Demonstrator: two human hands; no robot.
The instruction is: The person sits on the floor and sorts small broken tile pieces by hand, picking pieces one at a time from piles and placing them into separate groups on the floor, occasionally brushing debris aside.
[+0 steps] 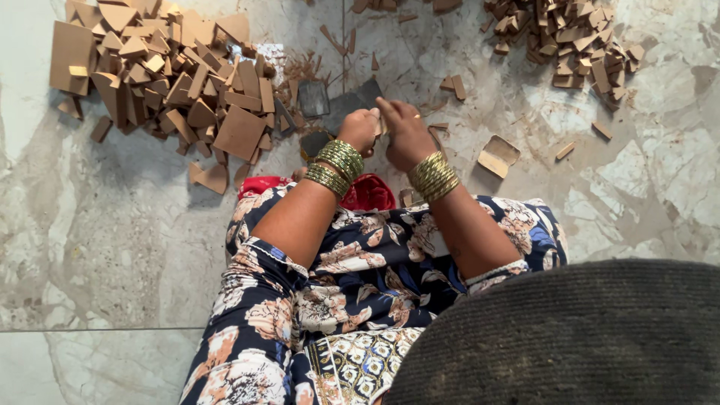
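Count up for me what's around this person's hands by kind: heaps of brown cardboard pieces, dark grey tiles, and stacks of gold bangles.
Heaps of brown cardboard pieces: 2, the left heap and the right heap
Dark grey tiles: about 3, partly hidden by the left hand and right hand
Stacks of gold bangles: 2, left stack and right stack
Total: 7

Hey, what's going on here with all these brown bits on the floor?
A person sits on a marble floor and works with both hands close together. The left hand and right hand meet over a small brown piece; how each grip holds it is too small to tell. Both wrists wear gold bangles. A big pile of flat brown offcuts lies to the left, a smaller pile of short blocks to the upper right. Dark grey tiles lie just beyond the hands.
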